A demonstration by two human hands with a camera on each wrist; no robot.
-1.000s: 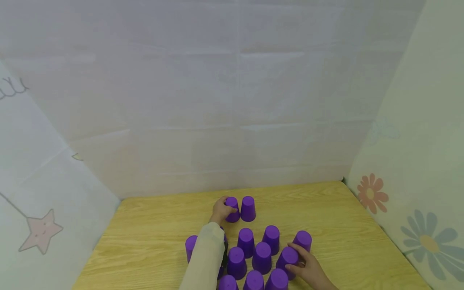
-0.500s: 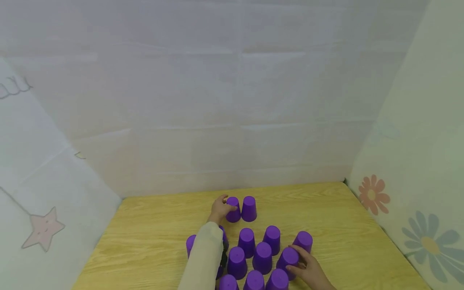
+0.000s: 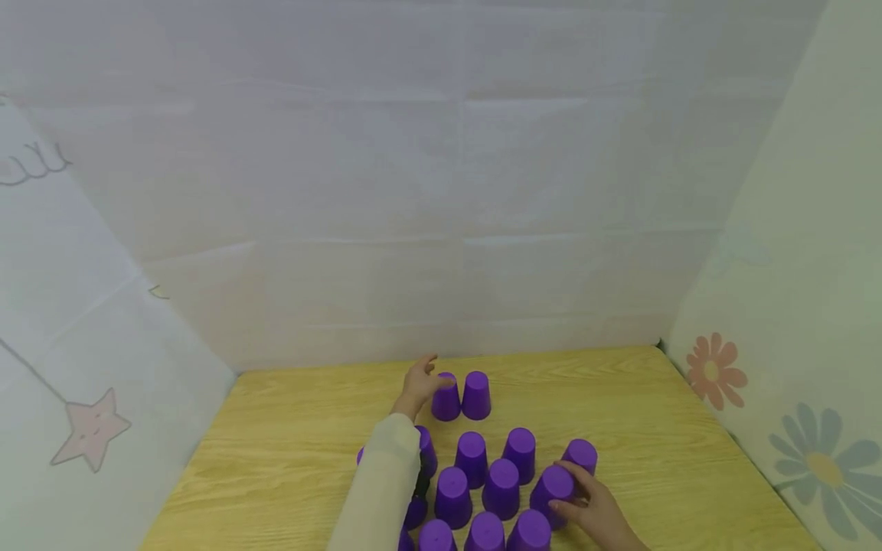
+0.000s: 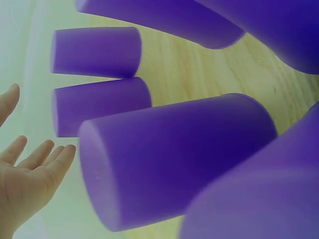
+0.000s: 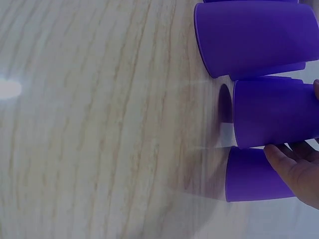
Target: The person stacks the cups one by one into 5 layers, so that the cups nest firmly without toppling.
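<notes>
Several purple plastic cups stand upside down on the wooden table (image 3: 289, 436). My left hand (image 3: 416, 386) is at the far side, fingers spread and raised beside the left one of two back cups, a purple cup (image 3: 446, 402). In the left wrist view the left hand (image 4: 32, 181) is apart from the cups, with nothing in it. My right hand (image 3: 596, 509) holds a purple cup (image 3: 549, 490) at the right of the group, thumb and fingers on either side. The right wrist view shows this held cup (image 5: 274, 112) between the fingers.
Another back cup (image 3: 476, 396) stands right beside the left one. Nearer me are closely spaced cups, such as a middle cup (image 3: 501, 490) and a front cup (image 3: 485, 533). My left sleeve (image 3: 379, 478) hides part of the left cups. A white sheet wall (image 3: 441, 229) borders the table's back.
My left hand has let go of the left back cup and risen up and away from it, its fingers opening. The right hand keeps its hold on its cup.
</notes>
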